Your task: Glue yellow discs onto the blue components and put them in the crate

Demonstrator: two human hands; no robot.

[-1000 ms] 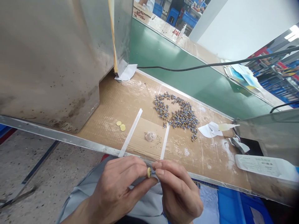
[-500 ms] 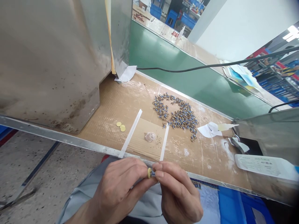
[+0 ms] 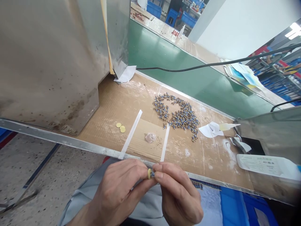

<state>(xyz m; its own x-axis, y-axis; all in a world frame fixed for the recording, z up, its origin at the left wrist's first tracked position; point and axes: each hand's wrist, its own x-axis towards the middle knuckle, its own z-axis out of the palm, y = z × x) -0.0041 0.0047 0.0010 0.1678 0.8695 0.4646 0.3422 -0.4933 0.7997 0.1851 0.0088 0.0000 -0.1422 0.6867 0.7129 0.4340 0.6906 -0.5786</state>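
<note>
Just past the table's front edge, my left hand [image 3: 121, 185] pinches a small yellow disc [image 3: 149, 173] between thumb and forefinger. Opposite it, my right hand [image 3: 180, 191] has its fingertips closed on a small blue part [image 3: 152, 174], whose end meets the disc. The fingers hide most of both pieces. On the cardboard ahead lies a small clear round dish [image 3: 150, 137], with tiny brown specks beside it. To its left are yellow discs [image 3: 122, 129] lying flat. Farther back spreads a pile of small blue-and-brass parts [image 3: 184, 116].
White tape strips [image 3: 131, 135] run over the cardboard-covered table [image 3: 113, 106]. A metal housing [image 3: 47, 62] stands at left. At right are a glue bottle [image 3: 227, 126] on white paper and a large white bottle [image 3: 265, 165]. A black cable [image 3: 174, 71] crosses behind; blue bins [image 3: 232, 201] sit below.
The view has shifted very slightly. Both hands keep the same grip, with the disc and the blue part still together between them.
</note>
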